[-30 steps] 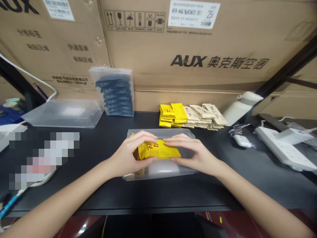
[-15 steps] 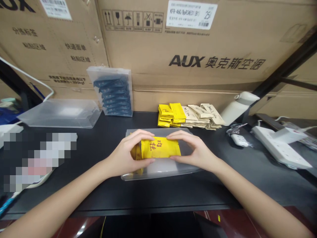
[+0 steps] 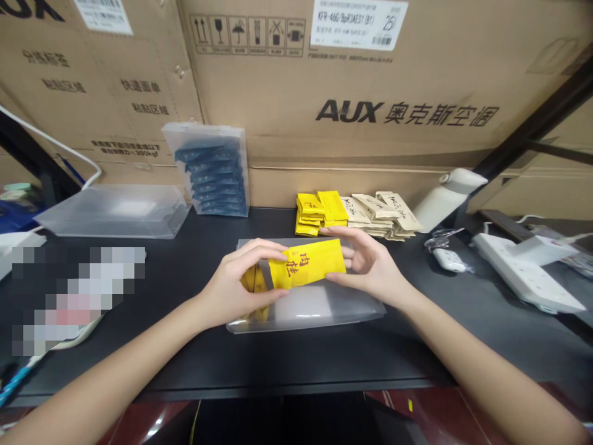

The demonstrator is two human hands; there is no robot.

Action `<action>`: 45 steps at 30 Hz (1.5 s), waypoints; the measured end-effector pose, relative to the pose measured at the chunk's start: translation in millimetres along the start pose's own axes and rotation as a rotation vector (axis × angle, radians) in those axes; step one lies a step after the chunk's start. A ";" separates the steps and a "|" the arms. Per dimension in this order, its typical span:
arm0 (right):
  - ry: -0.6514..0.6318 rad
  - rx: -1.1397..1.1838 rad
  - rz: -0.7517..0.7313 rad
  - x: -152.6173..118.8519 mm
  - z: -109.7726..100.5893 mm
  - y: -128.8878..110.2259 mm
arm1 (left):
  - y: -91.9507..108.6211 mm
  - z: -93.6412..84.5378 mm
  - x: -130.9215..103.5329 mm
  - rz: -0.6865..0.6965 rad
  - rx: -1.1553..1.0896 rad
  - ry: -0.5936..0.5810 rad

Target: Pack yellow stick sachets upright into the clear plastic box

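Note:
A clear plastic box (image 3: pixel 319 309) lies flat on the black table in front of me, with yellow packets inside at its left end. My left hand (image 3: pixel 236 290) pinches the left end of a yellow packet (image 3: pixel 308 264) with red characters, held tilted above the box. My right hand (image 3: pixel 370 262) has its fingers spread around the packet's right end, thumb just below it.
A stack of yellow packets (image 3: pixel 319 213) and beige packets (image 3: pixel 382 213) lies behind the box. A clear box of blue packets (image 3: pixel 213 170) stands at the cardboard wall, an empty clear box (image 3: pixel 115 211) to its left. A white bottle (image 3: pixel 447 198) and power strip (image 3: pixel 523 269) are at the right.
The yellow packet has been lifted and tilted, right end up. My right hand has moved back and loosened around its end. The box's right end now shows uncovered.

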State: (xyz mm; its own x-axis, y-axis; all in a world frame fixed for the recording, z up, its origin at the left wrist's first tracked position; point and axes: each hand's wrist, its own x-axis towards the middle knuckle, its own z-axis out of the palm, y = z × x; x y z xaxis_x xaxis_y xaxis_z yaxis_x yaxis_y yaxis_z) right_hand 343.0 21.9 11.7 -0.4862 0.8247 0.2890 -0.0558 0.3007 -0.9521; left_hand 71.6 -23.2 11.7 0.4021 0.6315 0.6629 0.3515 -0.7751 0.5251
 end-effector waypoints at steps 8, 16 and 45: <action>0.220 0.090 0.135 8.8 -14.6 -1.3 | -14.6 -7.2 -0.3 -0.254 0.107 -0.018; 0.661 -0.197 0.063 26.6 -73.3 11.1 | -38.8 -26.7 2.7 -0.603 0.258 -0.234; 0.340 -0.089 0.522 23.1 -65.9 24.4 | -61.6 -67.4 0.5 -0.717 0.259 -0.251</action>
State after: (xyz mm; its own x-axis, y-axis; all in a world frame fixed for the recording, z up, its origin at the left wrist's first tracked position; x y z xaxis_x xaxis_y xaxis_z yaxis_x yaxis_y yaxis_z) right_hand 387.8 79.9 1.8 -0.1239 0.9755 -0.1820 0.1944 -0.1560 -0.9684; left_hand -6.8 23.5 15.7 0.1713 0.9837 0.0547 0.7692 -0.1683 0.6164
